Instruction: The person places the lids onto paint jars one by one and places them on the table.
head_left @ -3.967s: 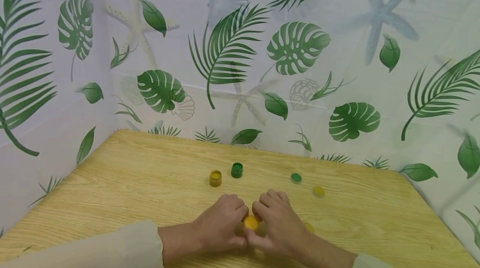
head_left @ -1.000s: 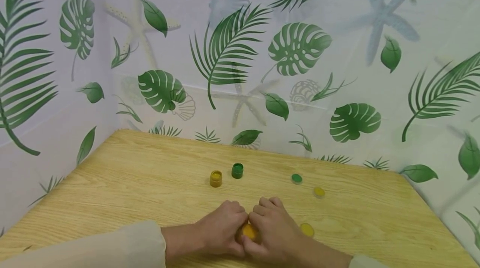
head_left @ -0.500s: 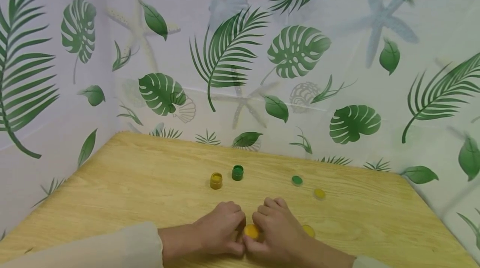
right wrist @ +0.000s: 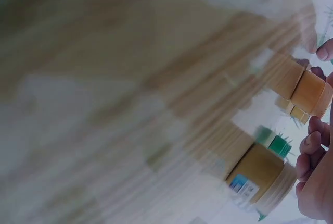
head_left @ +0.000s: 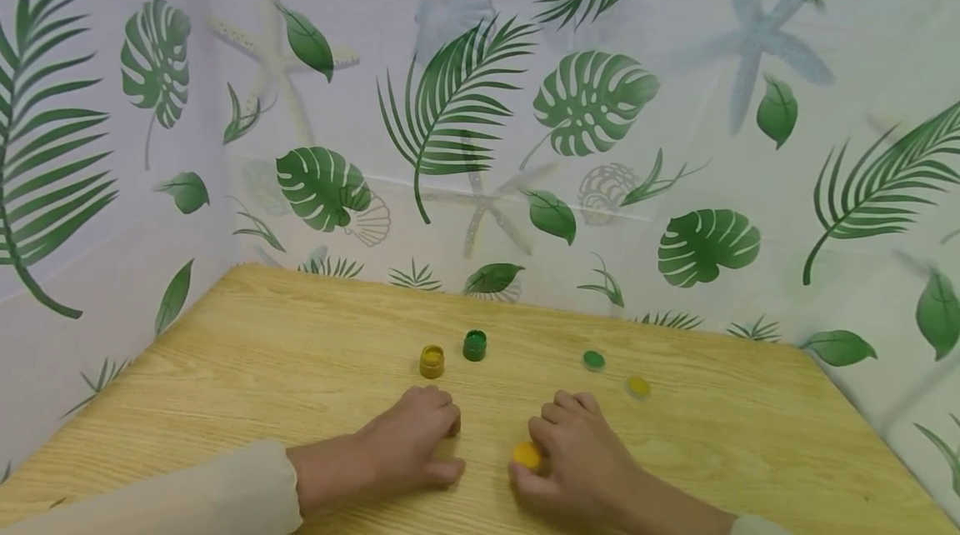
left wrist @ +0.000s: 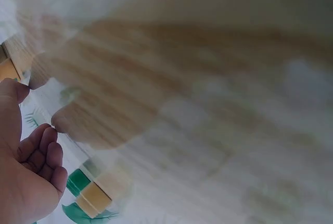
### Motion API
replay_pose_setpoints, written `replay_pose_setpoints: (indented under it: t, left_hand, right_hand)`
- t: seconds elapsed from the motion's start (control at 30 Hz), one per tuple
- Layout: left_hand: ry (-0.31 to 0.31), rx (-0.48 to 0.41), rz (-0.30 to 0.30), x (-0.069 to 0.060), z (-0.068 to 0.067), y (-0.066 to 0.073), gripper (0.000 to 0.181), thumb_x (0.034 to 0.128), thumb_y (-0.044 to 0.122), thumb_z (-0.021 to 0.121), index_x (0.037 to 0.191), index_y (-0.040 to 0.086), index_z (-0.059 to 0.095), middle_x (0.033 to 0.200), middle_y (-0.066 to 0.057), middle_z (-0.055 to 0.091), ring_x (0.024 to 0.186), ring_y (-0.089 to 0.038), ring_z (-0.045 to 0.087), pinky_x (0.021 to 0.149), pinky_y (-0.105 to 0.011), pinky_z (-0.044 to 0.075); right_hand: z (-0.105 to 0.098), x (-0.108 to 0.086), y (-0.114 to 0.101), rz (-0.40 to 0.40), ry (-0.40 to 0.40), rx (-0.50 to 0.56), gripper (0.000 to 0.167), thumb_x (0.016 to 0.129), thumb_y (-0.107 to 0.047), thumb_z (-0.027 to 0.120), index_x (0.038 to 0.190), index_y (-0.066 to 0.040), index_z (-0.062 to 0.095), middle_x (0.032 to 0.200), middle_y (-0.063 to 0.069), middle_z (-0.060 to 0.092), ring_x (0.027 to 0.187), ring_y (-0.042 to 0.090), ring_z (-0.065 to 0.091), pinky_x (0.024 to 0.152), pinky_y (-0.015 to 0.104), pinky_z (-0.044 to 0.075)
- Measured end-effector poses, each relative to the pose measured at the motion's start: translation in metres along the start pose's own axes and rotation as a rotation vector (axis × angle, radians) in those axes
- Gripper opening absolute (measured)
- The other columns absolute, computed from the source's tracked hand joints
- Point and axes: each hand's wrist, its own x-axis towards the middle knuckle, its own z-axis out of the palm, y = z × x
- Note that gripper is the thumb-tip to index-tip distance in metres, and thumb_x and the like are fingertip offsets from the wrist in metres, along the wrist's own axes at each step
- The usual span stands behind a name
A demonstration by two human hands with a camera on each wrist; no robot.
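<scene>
My right hand (head_left: 581, 456) holds a small orange paint jar (head_left: 527, 457) between thumb and fingers; it appears capped and stands on the table. In the right wrist view, that orange jar (right wrist: 308, 92) sits between the thumb and the curled fingers. My left hand (head_left: 408, 443) is apart from it to the left, fingers loosely bent with nothing in them. Past the left hand stand an uncapped yellow paint jar (head_left: 432, 362) and an uncapped green paint jar (head_left: 475, 346). A labelled yellow-brown jar (right wrist: 257, 174) shows below the right hand's fingers in the right wrist view; the head view hides it.
A green lid (head_left: 594, 361) and a yellow lid (head_left: 638, 387) lie on the wooden table (head_left: 285, 352) beyond the right hand. A leaf-patterned white sheet (head_left: 480, 118) hangs along the back and left sides of the table.
My left hand has come off the orange jar and moved left. My right hand has moved slightly right with the jar, now covering the yellow round thing beside it.
</scene>
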Motion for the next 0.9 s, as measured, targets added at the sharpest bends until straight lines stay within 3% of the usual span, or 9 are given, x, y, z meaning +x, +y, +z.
replay_pose_setpoints:
  t: [0.3, 0.57, 0.9]
  left_hand:
    - [0.028, 0.019, -0.011, -0.002, -0.001, -0.01, 0.026, 0.0804, 0.034, 0.071, 0.087, 0.009, 0.065, 0.084, 0.005, 0.055, 0.08, -0.011, 0.048, 0.079, -0.03, 0.045]
    - [0.105, 0.041, 0.005, -0.004, -0.003, -0.021, 0.024, 0.0785, 0.031, 0.073, 0.082, 0.009, 0.063, 0.079, 0.006, 0.053, 0.077, -0.011, 0.047, 0.075, -0.03, 0.043]
    - [0.099, 0.018, -0.032, -0.005, -0.006, -0.034, 0.025, 0.0786, 0.031, 0.074, 0.082, 0.009, 0.064, 0.076, 0.006, 0.052, 0.074, -0.009, 0.045, 0.074, -0.03, 0.042]
  right_hand:
    - [-0.002, -0.01, 0.018, 0.01, 0.04, -0.033, 0.041, 0.08, -0.047, 0.071, 0.062, -0.027, 0.039, 0.063, -0.016, 0.03, 0.068, 0.006, 0.028, 0.077, 0.032, 0.031]
    - [-0.006, -0.017, 0.032, 0.051, 0.034, -0.081, 0.043, 0.08, -0.047, 0.072, 0.062, -0.026, 0.039, 0.063, -0.015, 0.03, 0.069, 0.007, 0.029, 0.078, 0.033, 0.033]
    - [-0.012, -0.026, 0.043, 0.085, 0.024, -0.101, 0.042, 0.08, -0.047, 0.072, 0.063, -0.027, 0.04, 0.064, -0.016, 0.032, 0.069, 0.007, 0.031, 0.08, 0.037, 0.036]
